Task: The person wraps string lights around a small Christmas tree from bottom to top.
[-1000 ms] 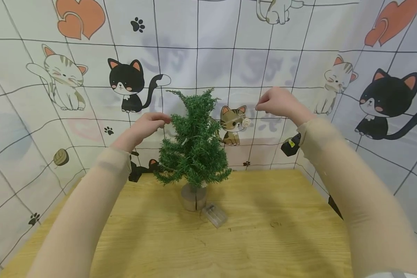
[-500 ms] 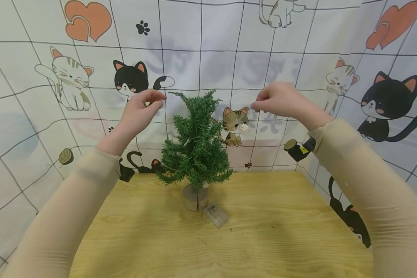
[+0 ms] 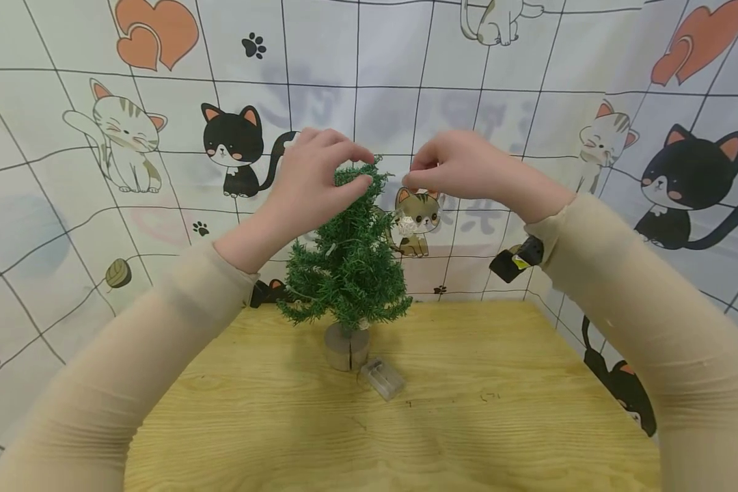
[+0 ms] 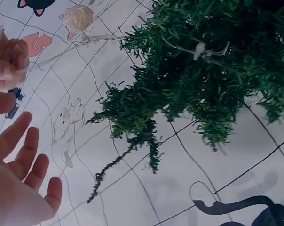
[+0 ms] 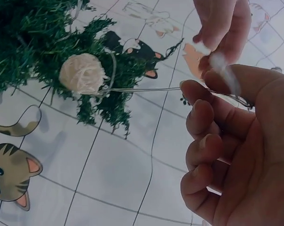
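A small green artificial Christmas tree (image 3: 359, 273) stands on a round base (image 3: 346, 348). My right hand (image 3: 467, 165), just right of the treetop, pinches the thin wire (image 5: 146, 89) of a light string between thumb and curled fingers. From that wire a whitish woven ball (image 5: 82, 74) hangs beside the upper branches. My left hand (image 3: 310, 179) is at the treetop's left side, thumb and fingers apart, overlapping the tip in the head view. Its fingers are spread with nothing between them in the left wrist view. More wire with a knot (image 4: 198, 51) crosses the branches.
A clear battery box (image 3: 383, 379) lies on the wooden table (image 3: 467, 424) in front of the tree base. Behind the table hangs a white gridded cloth (image 3: 381, 55) printed with cats. A second whitish ball (image 3: 363, 324) shows at the lowest branches.
My left hand has risen and moved right, from the tree's left side to its top. The right hand has moved left toward the treetop, carrying the wire and ball along.
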